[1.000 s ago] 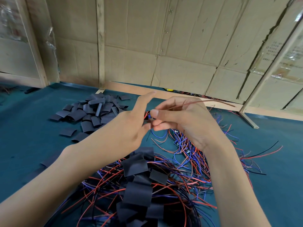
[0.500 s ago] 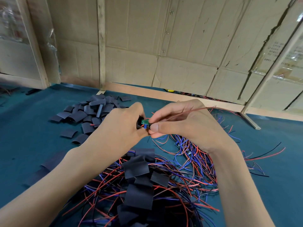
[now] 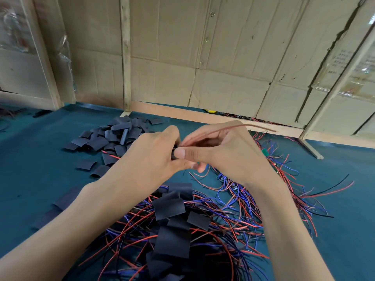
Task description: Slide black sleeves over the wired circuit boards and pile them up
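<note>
Even soft daylight, wide-angle edge bending, slight motion blur.

Black sleeve [image 3: 174,153] mostly hidden between left hand [image 3: 151,157] and right hand [image 3: 229,157] (board unseen).

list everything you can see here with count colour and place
loose sleeves: a heap, too many to count, black, far left of the table
sleeved boards: a pile, black, near centre, on the wires
wires: a tangle, red, blue and black, centre to right
bare board: one, green, right of the hands
table: one, teal cover
cardboard wall: brown, behind the table
held wire: one, reddish, rising from the right hand
held sleeve: one, black, mostly hidden between the hands
left hand: grips the held sleeve
right hand: fingers pinch at the sleeve's mouth
</note>
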